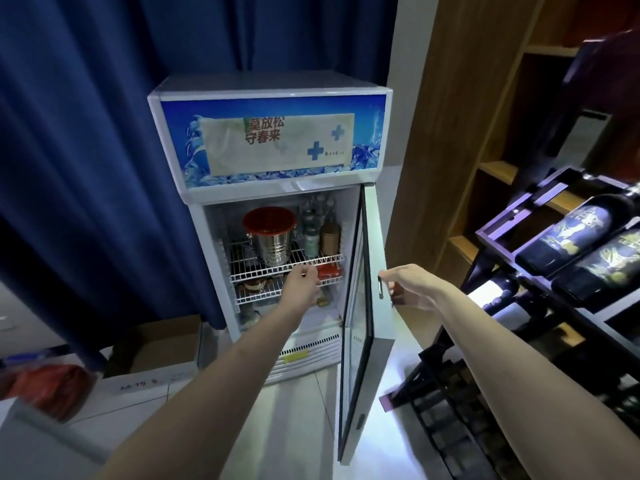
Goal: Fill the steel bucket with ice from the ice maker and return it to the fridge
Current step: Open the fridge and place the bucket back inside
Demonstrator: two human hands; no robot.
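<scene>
The steel bucket [275,249] is standing upright on the top wire shelf [311,263] of the fridge [270,140], toward the left of the shelf, and a red lid [269,220] is sitting on its rim. Just to its right, bottles [313,223] and a gold tin [330,240] are crowding the same shelf.

The left hand [302,285] is reaching into the open fridge, below and slightly right of the bucket, at the front edge of the shelves. Its fingers are curling in loosely, and they are not touching the bucket; I cannot tell whether they are holding anything or resting on the wire. A red packet [327,270] is lying on the shelf below, just beside that hand.

The right hand [403,284] is hanging by the edge of the glass door [358,306], which is standing wide open to the right. Its fingers are bending around the dark door handle [380,287], though how firmly they are gripping it is not clear.

Behind the fridge a blue curtain [86,150] is hanging. A cardboard box [156,355] is sitting on the floor to the left, and a dark rack [502,230] with wine bottles [568,237] lying on it is standing to the right, in front of wooden shelving [460,133].
</scene>
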